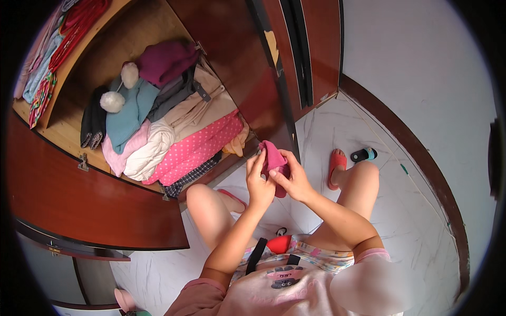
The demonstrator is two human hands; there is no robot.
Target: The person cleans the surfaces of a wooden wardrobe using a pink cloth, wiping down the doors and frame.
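Observation:
Both my hands hold one small folded pink cloth item [273, 155] in front of me, above the floor between my knees. My left hand [261, 181] grips its left side, fingers pointing up. My right hand [293, 177] has its thumb across the lower part and its fingers behind the right edge. Beside them is a low wardrobe compartment with a pile of clothes: a pink polka-dot cloth [193, 148], a white garment [152, 152], a teal knit item [132, 106] by white pompoms [112, 102], and a purple garment [168, 61].
One wardrobe door [95, 189] stands open at left, another [245, 71] above my hands. Colourful folded fabrics [59, 59] lie on the shelf at upper left. A loose black slipper [363, 154] lies near my red slipper [337, 166]. A thin cord [379, 136] runs along the right wall.

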